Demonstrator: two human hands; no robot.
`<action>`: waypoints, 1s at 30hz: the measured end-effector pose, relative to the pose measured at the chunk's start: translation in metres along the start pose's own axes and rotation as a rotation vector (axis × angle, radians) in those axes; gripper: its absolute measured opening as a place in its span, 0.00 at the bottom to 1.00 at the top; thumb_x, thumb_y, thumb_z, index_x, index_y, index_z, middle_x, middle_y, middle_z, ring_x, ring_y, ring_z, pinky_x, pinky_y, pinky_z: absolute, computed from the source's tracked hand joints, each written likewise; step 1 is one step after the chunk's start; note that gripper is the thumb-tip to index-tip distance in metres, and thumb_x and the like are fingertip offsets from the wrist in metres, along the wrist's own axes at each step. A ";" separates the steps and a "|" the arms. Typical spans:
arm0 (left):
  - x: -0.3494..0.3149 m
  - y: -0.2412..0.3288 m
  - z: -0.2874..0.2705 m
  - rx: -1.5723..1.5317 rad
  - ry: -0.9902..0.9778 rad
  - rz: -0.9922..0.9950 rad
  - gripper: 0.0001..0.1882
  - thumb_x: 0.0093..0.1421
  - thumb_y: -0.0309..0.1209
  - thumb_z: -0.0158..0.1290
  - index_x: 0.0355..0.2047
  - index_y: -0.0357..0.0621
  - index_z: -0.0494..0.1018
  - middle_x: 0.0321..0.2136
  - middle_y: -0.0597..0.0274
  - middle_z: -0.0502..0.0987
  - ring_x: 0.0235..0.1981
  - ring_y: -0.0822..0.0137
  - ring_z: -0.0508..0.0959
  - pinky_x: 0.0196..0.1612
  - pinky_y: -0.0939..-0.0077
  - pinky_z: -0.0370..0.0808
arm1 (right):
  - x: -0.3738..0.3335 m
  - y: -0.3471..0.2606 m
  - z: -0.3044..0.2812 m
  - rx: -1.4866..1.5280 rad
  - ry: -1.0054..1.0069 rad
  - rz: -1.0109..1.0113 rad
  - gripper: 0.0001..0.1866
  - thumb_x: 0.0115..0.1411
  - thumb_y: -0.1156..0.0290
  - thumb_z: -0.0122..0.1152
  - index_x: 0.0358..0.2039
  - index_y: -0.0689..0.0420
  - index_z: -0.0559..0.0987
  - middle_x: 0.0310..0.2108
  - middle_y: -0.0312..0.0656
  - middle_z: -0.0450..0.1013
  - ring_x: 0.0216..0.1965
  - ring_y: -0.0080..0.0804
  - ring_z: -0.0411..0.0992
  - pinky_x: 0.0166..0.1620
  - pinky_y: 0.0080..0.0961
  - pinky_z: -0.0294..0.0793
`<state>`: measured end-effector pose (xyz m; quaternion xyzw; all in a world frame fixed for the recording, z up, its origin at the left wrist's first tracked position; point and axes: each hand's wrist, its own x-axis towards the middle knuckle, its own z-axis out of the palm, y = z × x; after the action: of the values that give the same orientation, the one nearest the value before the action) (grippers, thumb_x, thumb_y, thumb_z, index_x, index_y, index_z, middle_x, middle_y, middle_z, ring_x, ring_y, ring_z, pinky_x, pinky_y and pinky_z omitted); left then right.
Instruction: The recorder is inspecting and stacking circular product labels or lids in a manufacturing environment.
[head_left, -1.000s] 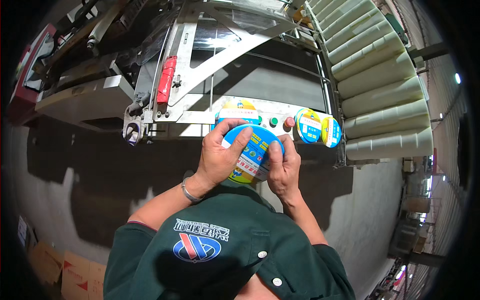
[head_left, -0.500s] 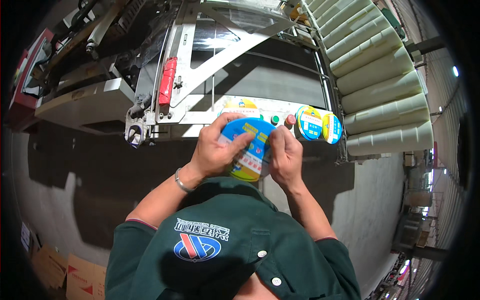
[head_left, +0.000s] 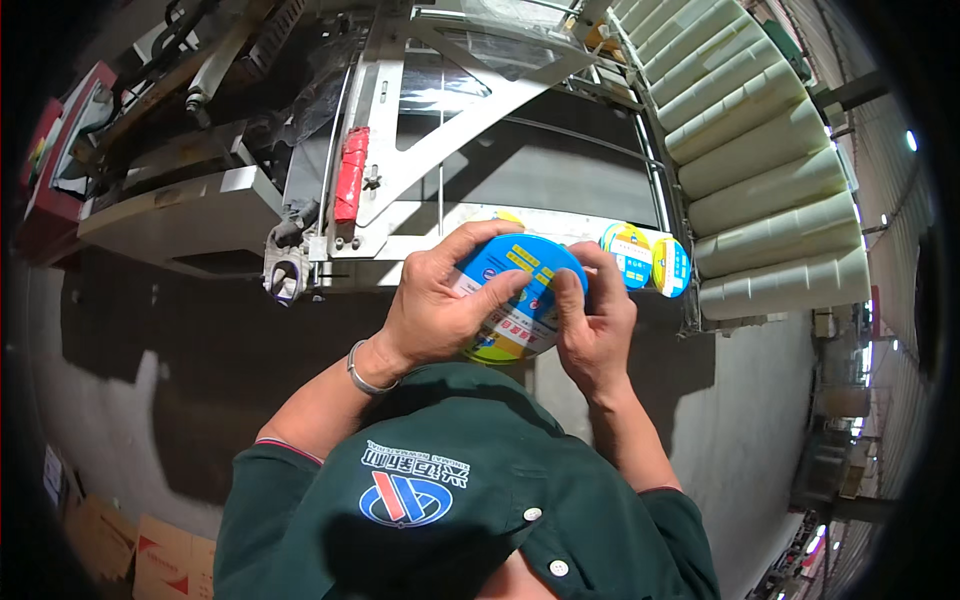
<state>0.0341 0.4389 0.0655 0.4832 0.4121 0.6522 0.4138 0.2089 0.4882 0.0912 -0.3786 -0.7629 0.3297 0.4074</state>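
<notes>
Round blue-and-yellow disc (head_left: 530, 312) is held between left hand (head_left: 432, 300) and right hand (head_left: 600, 335), its left side grasped, its right edge pinched, its printed face shown.

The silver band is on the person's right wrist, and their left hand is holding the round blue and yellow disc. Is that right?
Not quite: the silver band is on the left wrist, as the head view shows. And yes, the left hand is holding the round blue and yellow disc.
</notes>
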 end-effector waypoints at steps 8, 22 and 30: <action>-0.014 0.027 -0.018 -0.332 -0.126 -0.166 0.19 0.54 0.22 0.65 0.45 0.38 0.71 0.40 0.58 0.78 0.43 0.73 0.77 0.48 0.76 0.75 | -0.016 -0.025 0.006 0.498 -0.054 0.069 0.11 0.68 0.68 0.53 0.46 0.60 0.73 0.37 0.39 0.75 0.36 0.17 0.71 0.40 0.16 0.69; -0.021 0.038 -0.002 -0.402 -0.118 -0.037 0.20 0.54 0.23 0.65 0.42 0.38 0.68 0.37 0.58 0.79 0.39 0.76 0.77 0.44 0.78 0.75 | -0.010 -0.027 0.018 0.902 -0.049 0.308 0.09 0.70 0.65 0.49 0.34 0.57 0.69 0.29 0.35 0.71 0.30 0.18 0.67 0.35 0.19 0.68; -0.002 0.024 -0.014 -0.117 -0.101 -0.139 0.17 0.54 0.25 0.66 0.39 0.38 0.69 0.35 0.60 0.79 0.36 0.78 0.76 0.39 0.81 0.75 | 0.006 -0.020 0.007 0.483 -0.060 0.146 0.10 0.69 0.66 0.52 0.33 0.59 0.71 0.26 0.32 0.69 0.28 0.15 0.64 0.33 0.16 0.64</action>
<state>0.0179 0.4273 0.0852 0.4606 0.3849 0.6197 0.5057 0.1944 0.4814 0.1067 -0.3143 -0.6445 0.5419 0.4384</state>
